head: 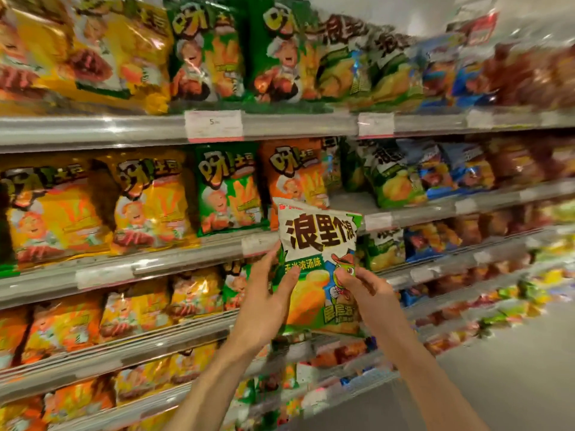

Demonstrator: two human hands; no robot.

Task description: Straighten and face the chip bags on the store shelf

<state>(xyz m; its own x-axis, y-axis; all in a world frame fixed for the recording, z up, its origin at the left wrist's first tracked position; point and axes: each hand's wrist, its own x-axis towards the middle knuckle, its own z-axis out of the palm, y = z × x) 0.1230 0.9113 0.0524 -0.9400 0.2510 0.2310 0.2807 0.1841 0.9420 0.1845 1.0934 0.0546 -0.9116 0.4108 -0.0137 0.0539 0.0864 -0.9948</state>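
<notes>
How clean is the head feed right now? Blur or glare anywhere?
Head view: held bag sharp between left hand and right hand; far-right shelves smeared; glare streaks on yellow bags top left; wide-angle bending of shelf rails.

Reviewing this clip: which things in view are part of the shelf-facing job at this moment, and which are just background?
In the job:
- white-and-green foil chip bag, held upright by both hands
- left hand
- right hand
- gap on the grey metal shelf

Background:
- yellow chip bags
- blue chip bags
- white price tag
</notes>
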